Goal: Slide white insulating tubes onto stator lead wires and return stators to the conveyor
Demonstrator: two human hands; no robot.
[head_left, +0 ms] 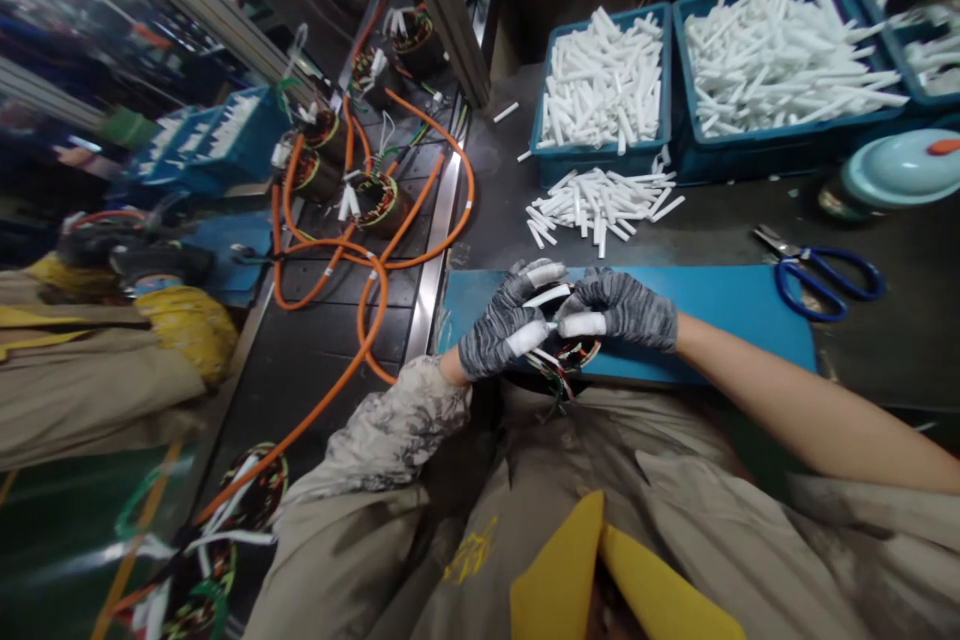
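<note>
Both my hands wear grey knit gloves with white tape on the fingertips. My left hand (504,325) and my right hand (624,308) meet over a dark wound motor coil (564,358) with coloured wires, at the near edge of a blue mat (720,305). Their fingers are curled together around a white sleeve tube (547,296) that sits above the coil. Much of the coil is hidden under the hands.
A loose heap of white tubes (596,205) lies beyond the mat. Blue bins (604,85) (780,60) full of white tubes stand behind. Blue-handled scissors (821,275) lie to the right. On the left a conveyor carries motor coils (375,202) and orange cables (360,260). Another person sits at far left.
</note>
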